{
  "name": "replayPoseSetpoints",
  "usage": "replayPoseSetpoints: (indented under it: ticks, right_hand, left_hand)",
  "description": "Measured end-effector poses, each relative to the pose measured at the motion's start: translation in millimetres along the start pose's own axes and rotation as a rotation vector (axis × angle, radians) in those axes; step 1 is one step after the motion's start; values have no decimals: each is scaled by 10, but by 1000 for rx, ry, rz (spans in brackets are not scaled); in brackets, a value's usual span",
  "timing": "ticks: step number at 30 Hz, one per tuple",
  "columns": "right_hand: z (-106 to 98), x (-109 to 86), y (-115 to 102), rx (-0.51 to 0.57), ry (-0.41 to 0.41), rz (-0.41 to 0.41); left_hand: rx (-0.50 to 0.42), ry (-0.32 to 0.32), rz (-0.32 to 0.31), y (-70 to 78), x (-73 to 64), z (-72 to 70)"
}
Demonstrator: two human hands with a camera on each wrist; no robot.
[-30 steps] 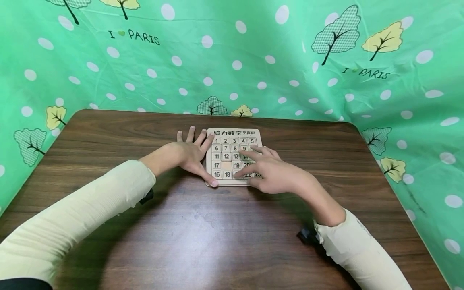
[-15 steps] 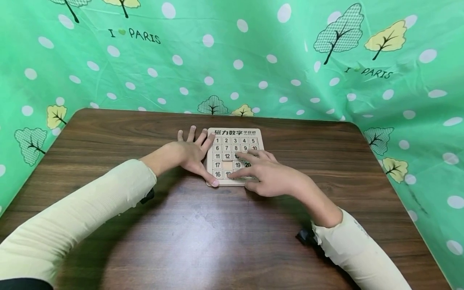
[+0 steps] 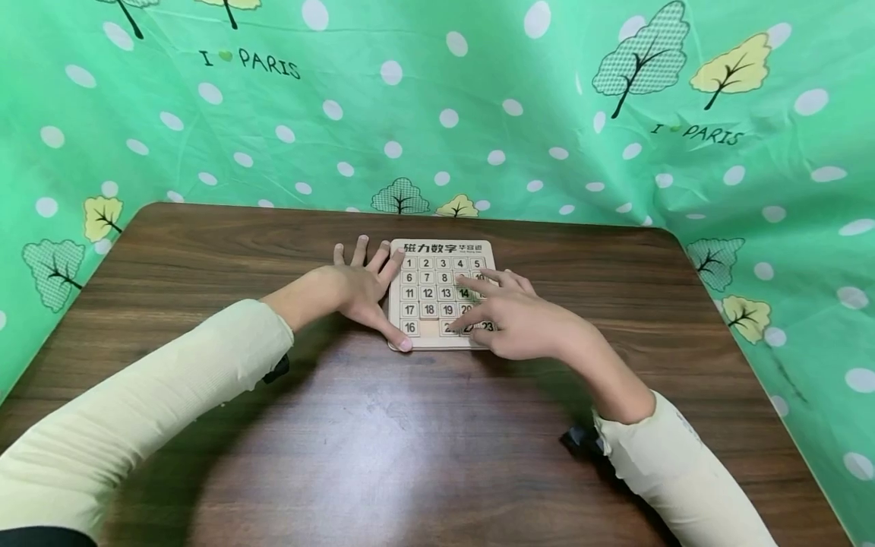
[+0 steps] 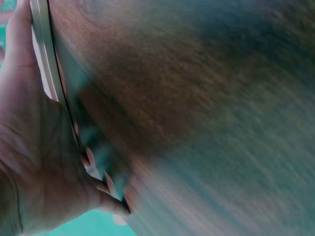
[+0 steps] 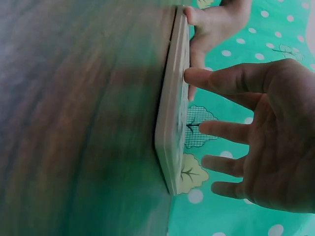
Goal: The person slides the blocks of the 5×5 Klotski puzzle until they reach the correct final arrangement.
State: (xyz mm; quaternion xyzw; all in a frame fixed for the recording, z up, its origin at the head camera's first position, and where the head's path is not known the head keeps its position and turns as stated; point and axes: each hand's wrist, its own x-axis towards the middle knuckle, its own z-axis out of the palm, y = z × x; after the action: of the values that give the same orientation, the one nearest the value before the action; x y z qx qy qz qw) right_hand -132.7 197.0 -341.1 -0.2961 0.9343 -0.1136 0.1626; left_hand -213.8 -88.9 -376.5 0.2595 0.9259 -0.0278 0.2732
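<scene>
A pale number-slide puzzle board (image 3: 444, 344) with printed number tiles lies on the wooden table. Its empty slot (image 3: 428, 328) is in the bottom row, between tile 16 (image 3: 409, 327) and tile 21; tile 18 (image 3: 428, 310) sits right above the slot. My left hand (image 3: 358, 292) is spread along the board's left side, thumb at the lower left corner and a finger on the upper edge. Over the lower right tiles, my right hand (image 3: 529, 323) extends its fingers, one fingertip at tile 21, hiding parts of several tiles. In the right wrist view, a fingertip (image 5: 193, 76) meets the board's face.
The dark wooden table (image 3: 328, 456) extends around the board. Behind it hangs a green dotted cloth (image 3: 390, 114) with tree prints. Both forearms wear pale sleeves (image 3: 184, 372), and a black device (image 3: 581, 443) shows at the right wrist.
Tile 18 has moved up from the bottom row into the slot above, so the gap is now below it. My right hand reached left, then drew back right. The left hand stayed put.
</scene>
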Motion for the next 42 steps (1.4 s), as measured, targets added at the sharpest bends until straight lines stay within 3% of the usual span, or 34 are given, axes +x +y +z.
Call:
replayPoseSetpoints:
  ticks: [7, 16, 21, 28, 34, 42]
  right_hand:
    - [67, 25, -51, 1, -46, -19]
    - [23, -2, 19, -51, 1, 29]
    - [10, -53, 8, -31, -36, 6]
    - [51, 1, -23, -16, -11, -2]
    - [97, 91, -10, -39, -43, 26]
    - [36, -14, 110, -41, -31, 69]
  left_hand:
    - [-7, 7, 0, 5, 7, 1]
    - [-4, 5, -2, 4, 5, 6]
    - [-4, 9, 1, -1, -4, 4]
    - [-5, 9, 5, -4, 4, 16]
    - [-9, 17, 5, -4, 10, 27]
    - [-13, 25, 11, -6, 3, 33]
